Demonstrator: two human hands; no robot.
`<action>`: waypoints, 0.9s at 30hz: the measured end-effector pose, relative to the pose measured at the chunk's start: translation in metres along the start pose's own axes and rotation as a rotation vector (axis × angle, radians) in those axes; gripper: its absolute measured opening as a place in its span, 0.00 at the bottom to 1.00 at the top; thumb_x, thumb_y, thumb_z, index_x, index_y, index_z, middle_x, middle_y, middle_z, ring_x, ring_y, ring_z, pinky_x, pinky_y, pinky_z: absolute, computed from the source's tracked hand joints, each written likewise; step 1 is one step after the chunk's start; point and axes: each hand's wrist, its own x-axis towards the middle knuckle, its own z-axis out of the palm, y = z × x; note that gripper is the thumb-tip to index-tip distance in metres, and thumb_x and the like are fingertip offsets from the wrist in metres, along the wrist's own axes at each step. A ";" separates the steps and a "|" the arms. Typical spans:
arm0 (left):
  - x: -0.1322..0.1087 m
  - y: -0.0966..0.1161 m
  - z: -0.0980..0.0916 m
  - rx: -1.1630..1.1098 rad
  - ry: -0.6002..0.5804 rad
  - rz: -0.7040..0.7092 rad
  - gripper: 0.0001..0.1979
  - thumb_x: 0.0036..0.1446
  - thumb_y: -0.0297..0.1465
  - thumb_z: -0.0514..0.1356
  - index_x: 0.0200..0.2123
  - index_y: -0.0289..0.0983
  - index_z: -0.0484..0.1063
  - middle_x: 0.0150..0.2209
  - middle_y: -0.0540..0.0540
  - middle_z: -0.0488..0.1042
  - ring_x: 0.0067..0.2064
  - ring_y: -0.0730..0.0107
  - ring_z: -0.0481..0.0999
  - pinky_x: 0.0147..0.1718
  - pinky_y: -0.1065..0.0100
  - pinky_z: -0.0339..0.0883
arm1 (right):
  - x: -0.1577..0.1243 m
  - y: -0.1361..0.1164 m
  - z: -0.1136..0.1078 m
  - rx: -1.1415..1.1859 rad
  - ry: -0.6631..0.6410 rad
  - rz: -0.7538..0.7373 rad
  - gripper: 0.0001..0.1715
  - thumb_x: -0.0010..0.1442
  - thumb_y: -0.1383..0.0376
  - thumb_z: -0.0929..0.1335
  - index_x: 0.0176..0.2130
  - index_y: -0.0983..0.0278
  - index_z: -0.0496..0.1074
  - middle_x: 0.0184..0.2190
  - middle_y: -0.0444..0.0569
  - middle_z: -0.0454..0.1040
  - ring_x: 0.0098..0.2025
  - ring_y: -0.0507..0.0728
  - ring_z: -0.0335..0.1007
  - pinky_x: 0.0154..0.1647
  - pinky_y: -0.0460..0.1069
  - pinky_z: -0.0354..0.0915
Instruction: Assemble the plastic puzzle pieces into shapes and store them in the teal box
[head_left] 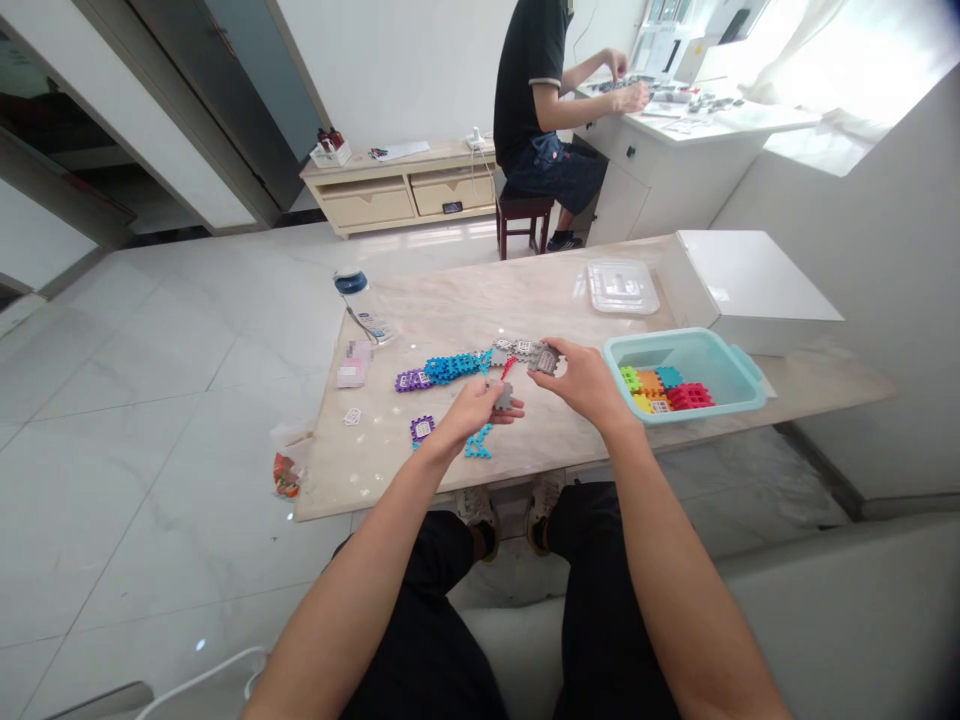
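My left hand (480, 405) is closed around a grey toothed block (501, 396) just above the low table. My right hand (581, 380) pinches another grey block (541, 361), the right end of a short grey row (521, 350). That row joins a chain of blue blocks (450, 366) ending in a purple block (412, 380) on the left. A loose purple block (422, 428) and a blue piece (478, 443) lie near my left wrist.
A teal bin (720, 365) holding several coloured blocks sits on the right, beside a white box (750, 285) and a clear lid (622, 285). A water bottle (364, 305) stands at the table's far left. Another person sits at a white desk (675, 125) behind.
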 end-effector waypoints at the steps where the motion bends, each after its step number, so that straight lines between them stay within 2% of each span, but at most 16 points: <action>1: 0.006 -0.009 0.006 0.140 -0.032 -0.020 0.16 0.71 0.43 0.60 0.41 0.35 0.76 0.39 0.37 0.85 0.38 0.60 0.86 0.40 0.63 0.78 | 0.000 0.004 0.000 -0.038 -0.018 0.005 0.28 0.60 0.58 0.78 0.58 0.61 0.81 0.47 0.54 0.86 0.47 0.66 0.82 0.54 0.59 0.74; 2: 0.011 -0.018 0.012 0.308 -0.028 -0.016 0.16 0.70 0.41 0.60 0.37 0.35 0.77 0.37 0.39 0.85 0.37 0.61 0.85 0.38 0.64 0.77 | 0.000 0.007 -0.001 -0.065 -0.034 0.006 0.27 0.61 0.57 0.78 0.58 0.61 0.81 0.48 0.54 0.86 0.47 0.66 0.82 0.53 0.58 0.74; 5: 0.026 -0.039 0.027 0.447 0.038 0.004 0.12 0.62 0.37 0.66 0.29 0.36 0.76 0.30 0.42 0.82 0.39 0.57 0.83 0.42 0.62 0.75 | -0.001 0.011 -0.002 -0.101 -0.053 0.007 0.28 0.61 0.56 0.78 0.58 0.60 0.81 0.49 0.54 0.86 0.49 0.66 0.82 0.53 0.57 0.74; 8: 0.037 -0.051 0.035 0.490 0.134 0.042 0.06 0.57 0.32 0.70 0.36 0.36 0.80 0.36 0.41 0.84 0.47 0.53 0.83 0.50 0.59 0.73 | -0.002 0.010 -0.003 -0.124 -0.038 0.028 0.27 0.62 0.54 0.77 0.58 0.60 0.81 0.48 0.53 0.86 0.49 0.66 0.83 0.52 0.58 0.75; 11: 0.042 -0.053 0.036 0.512 0.194 0.067 0.13 0.57 0.31 0.72 0.45 0.36 0.80 0.40 0.38 0.85 0.49 0.51 0.84 0.53 0.57 0.73 | -0.003 0.009 -0.004 -0.151 0.001 0.055 0.27 0.62 0.54 0.78 0.57 0.61 0.81 0.47 0.55 0.86 0.50 0.68 0.83 0.52 0.59 0.75; 13: 0.041 -0.045 0.033 0.523 0.219 0.088 0.16 0.58 0.33 0.72 0.48 0.36 0.79 0.44 0.36 0.86 0.51 0.50 0.84 0.54 0.56 0.74 | -0.003 0.009 -0.005 -0.150 0.017 0.059 0.28 0.62 0.54 0.78 0.57 0.62 0.81 0.48 0.56 0.86 0.50 0.69 0.83 0.53 0.59 0.75; 15: 0.037 -0.029 0.028 0.493 0.254 0.166 0.16 0.62 0.36 0.69 0.51 0.36 0.79 0.51 0.34 0.84 0.57 0.49 0.82 0.56 0.56 0.73 | -0.004 0.010 -0.004 -0.130 0.014 0.045 0.28 0.62 0.54 0.78 0.57 0.63 0.81 0.48 0.56 0.86 0.50 0.69 0.83 0.53 0.60 0.75; 17: 0.029 -0.010 0.024 0.358 0.251 0.263 0.17 0.69 0.41 0.63 0.52 0.36 0.79 0.56 0.33 0.83 0.60 0.49 0.81 0.56 0.56 0.73 | -0.004 0.008 -0.002 -0.117 0.000 0.010 0.28 0.62 0.54 0.78 0.58 0.63 0.80 0.48 0.56 0.86 0.49 0.68 0.83 0.54 0.60 0.74; 19: 0.020 0.008 0.022 0.164 0.186 0.279 0.22 0.71 0.47 0.59 0.52 0.35 0.79 0.54 0.32 0.83 0.56 0.49 0.83 0.51 0.56 0.76 | -0.005 0.004 0.002 -0.103 -0.025 -0.055 0.28 0.62 0.56 0.78 0.59 0.62 0.80 0.48 0.56 0.85 0.49 0.68 0.82 0.54 0.61 0.74; 21: 0.011 0.020 0.022 0.065 0.166 0.290 0.23 0.68 0.48 0.63 0.52 0.34 0.79 0.51 0.33 0.84 0.53 0.50 0.84 0.49 0.58 0.76 | -0.006 -0.003 0.009 -0.075 -0.049 -0.136 0.27 0.61 0.60 0.79 0.59 0.60 0.80 0.48 0.55 0.85 0.50 0.67 0.82 0.55 0.60 0.74; 24: -0.001 0.024 0.022 0.148 0.189 0.353 0.20 0.63 0.46 0.68 0.46 0.34 0.81 0.43 0.38 0.85 0.45 0.55 0.84 0.45 0.62 0.75 | -0.007 -0.016 0.021 -0.046 -0.073 -0.246 0.29 0.58 0.69 0.78 0.58 0.60 0.80 0.50 0.55 0.84 0.53 0.67 0.81 0.57 0.60 0.74; 27: -0.006 0.023 0.018 0.266 0.219 0.396 0.18 0.65 0.45 0.66 0.37 0.35 0.80 0.35 0.42 0.83 0.37 0.59 0.81 0.38 0.64 0.71 | -0.007 -0.027 0.032 -0.059 -0.088 -0.302 0.31 0.57 0.73 0.78 0.59 0.63 0.79 0.51 0.58 0.84 0.53 0.67 0.81 0.58 0.61 0.74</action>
